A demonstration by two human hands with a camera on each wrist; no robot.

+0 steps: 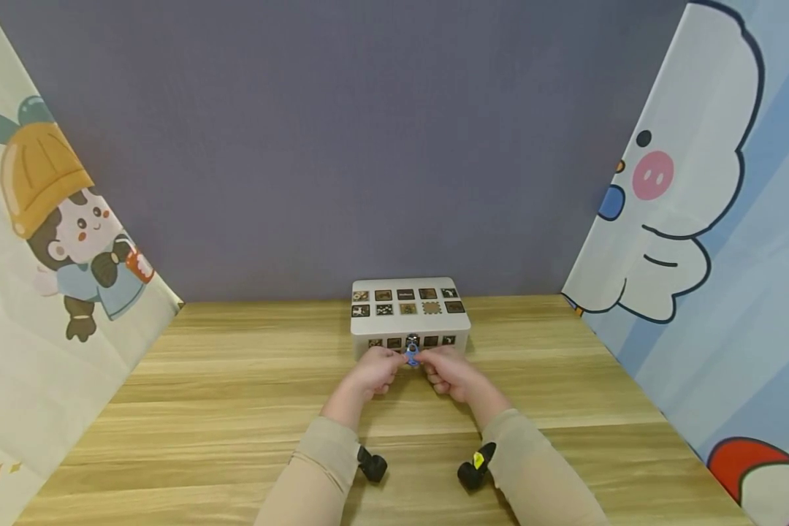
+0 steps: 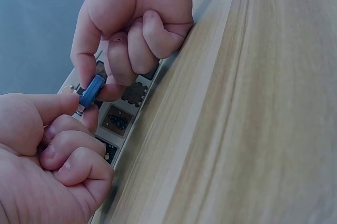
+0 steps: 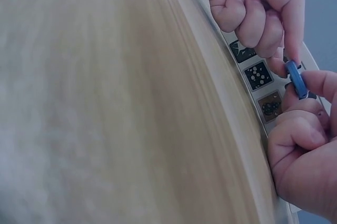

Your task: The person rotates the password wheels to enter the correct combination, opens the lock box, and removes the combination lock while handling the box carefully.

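A white box (image 1: 401, 325) with small dark square pictures stands at the back middle of the table. At the middle of its front is a metal clasp (image 1: 412, 339), and a small blue padlock (image 1: 412, 356) is there. My left hand (image 1: 376, 369) pinches the padlock from the left between thumb and index finger. From the right, my right hand (image 1: 452, 371) pinches it the same way. The other fingers of both hands are curled in. In the left wrist view the blue padlock (image 2: 92, 91) sits between both hands' fingertips; the fingers partly hide the clasp.
The wood-grain table (image 1: 237, 409) reaches back to a grey wall panel (image 1: 368, 146). Printed cartoon sheets hang at the left (image 1: 59, 219) and right (image 1: 690, 183). A black wrist camera (image 1: 372, 464) sits at the left sleeve, another black camera (image 1: 473, 473) at the right.
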